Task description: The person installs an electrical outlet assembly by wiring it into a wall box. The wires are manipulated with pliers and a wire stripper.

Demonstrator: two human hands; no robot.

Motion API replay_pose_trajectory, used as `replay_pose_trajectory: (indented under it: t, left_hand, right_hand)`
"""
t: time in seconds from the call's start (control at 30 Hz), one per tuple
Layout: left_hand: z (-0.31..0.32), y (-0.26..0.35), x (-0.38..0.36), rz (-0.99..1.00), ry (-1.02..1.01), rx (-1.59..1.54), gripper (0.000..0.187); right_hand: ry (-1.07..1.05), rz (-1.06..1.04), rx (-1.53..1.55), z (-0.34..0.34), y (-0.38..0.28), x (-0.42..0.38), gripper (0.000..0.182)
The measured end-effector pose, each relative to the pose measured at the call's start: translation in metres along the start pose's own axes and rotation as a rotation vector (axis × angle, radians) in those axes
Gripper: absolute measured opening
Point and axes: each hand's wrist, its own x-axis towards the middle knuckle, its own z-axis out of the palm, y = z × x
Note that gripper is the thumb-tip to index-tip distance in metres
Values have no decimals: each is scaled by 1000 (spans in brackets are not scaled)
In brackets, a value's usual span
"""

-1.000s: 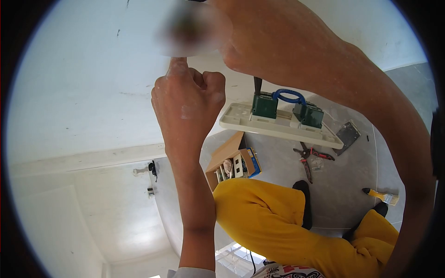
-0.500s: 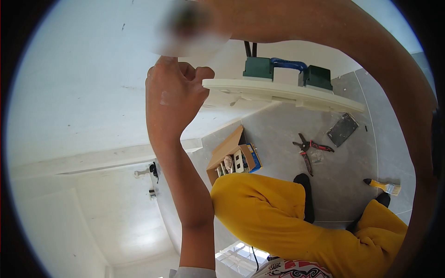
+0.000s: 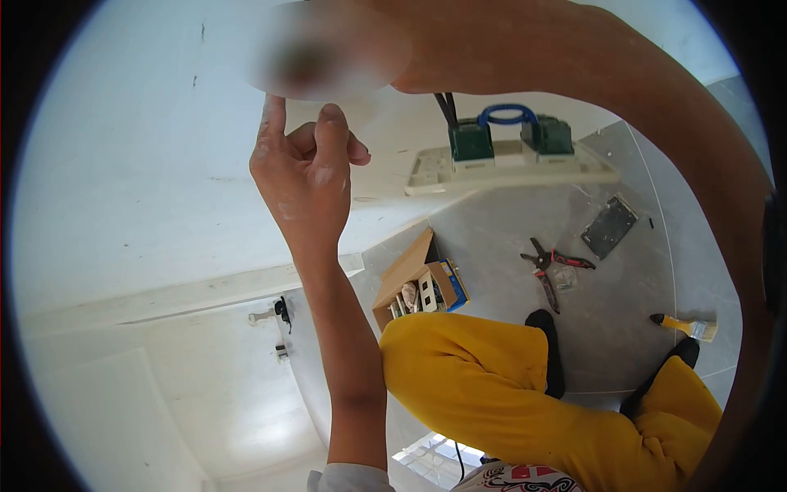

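Note:
My left hand [image 3: 307,180] is raised beside the pale wall, thumb and index finger stretched upward and apart, the other fingers curled. No object shows in it, though its index fingertip runs into a blurred patch. Across the top, my right hand [image 3: 373,41] is mostly hidden by that blur, so its fingers cannot be made out. Below my right forearm hangs a white faceplate [image 3: 508,176], its back partly visible, apart from my left hand. Two dark green modules [image 3: 473,141] sit on it, joined by a looped blue wire [image 3: 508,107]. Black wires [image 3: 445,107] rise from one module.
On the grey tiled floor stands an open cardboard box [image 3: 402,266] with white parts inside. Red-and-black pliers [image 3: 543,262], a dark rectangular slab [image 3: 609,227] and a yellow-handled paintbrush [image 3: 689,326] lie near my feet. My yellow-trousered knee [image 3: 434,353] is close to the box.
The faceplate has tilted and shifted slightly left, showing more of its back. My left thumb, earlier at the plate's edge, is now away from it and raised, with the hand slightly further left.

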Motion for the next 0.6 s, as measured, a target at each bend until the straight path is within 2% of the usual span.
replay_pose_trajectory:
  t: [0.03, 0.1, 0.13, 0.23, 0.3, 0.33, 0.4, 0.43, 0.47, 0.5, 0.53, 0.6]
  left_hand:
    - [0, 0, 3, -18, 30, -5, 65]
    - [-1, 0, 8, -34, 79, -12, 62]
    - [-1, 0, 9, -47, 93, 41, 56]
    - [-5, -2, 19, -33, 95, 197, 48]
    - [-6, -7, 22, 36, 66, 340, 46]
    - [-6, -7, 24, 26, 75, 345, 46]
    - [-6, -1, 26, 19, 25, 405, 44]
    - [-7, 3, 26, 4, -18, 387, 43]
    - [-7, 1, 25, 3, -19, 391, 43]
    - [-4, -2, 23, 94, 0, 511, 43]
    - [-2, -4, 23, 186, 22, 628, 43]
    - [1, -7, 19, 191, 49, 695, 44]
  right_hand:
    - [-3, -11, -6, -7, -1, 3, 16]
    - [-209, 6, -121, -18, -3, 13, 16]
    - [-213, -9, -130, -19, -6, 15, 16]
    - [-147, -82, -214, -17, -12, 14, 14]
    - [67, -291, -119, -12, -9, 10, 16]
    - [62, -303, -114, -14, -12, 14, 16]
    - [-85, -196, -406, -22, -21, 22, 16]
    - [-85, -196, -400, -22, -33, 32, 16]
    - [-230, 91, -438, -23, -52, 47, 17]
    - [-373, 381, -472, -24, -62, 54, 18]
    - [-368, 381, -475, -19, -54, 46, 18]
    - [101, 125, -315, 6, -18, 26, 19]
